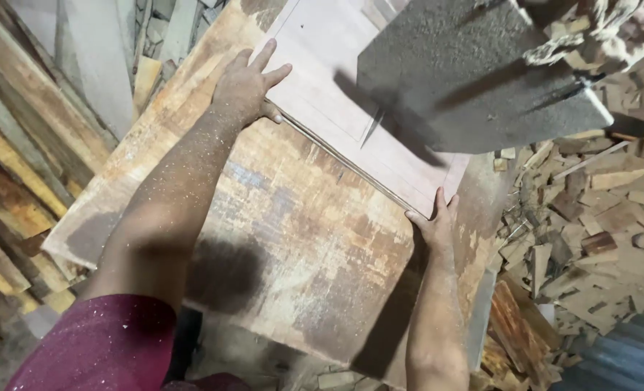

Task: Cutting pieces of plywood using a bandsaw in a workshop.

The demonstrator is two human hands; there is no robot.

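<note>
A pale pinkish wooden board with pencil lines lies flat on a worn, stained saw table. My left hand presses flat on the board's left edge, fingers spread. My right hand pushes against the board's near right corner. A thin saw blade stands in the board's middle, under a grey machine housing. Sawdust covers both forearms.
Long planks are stacked at the left of the table. A heap of wood offcuts lies on the floor at the right. The table's right edge runs just beside my right wrist.
</note>
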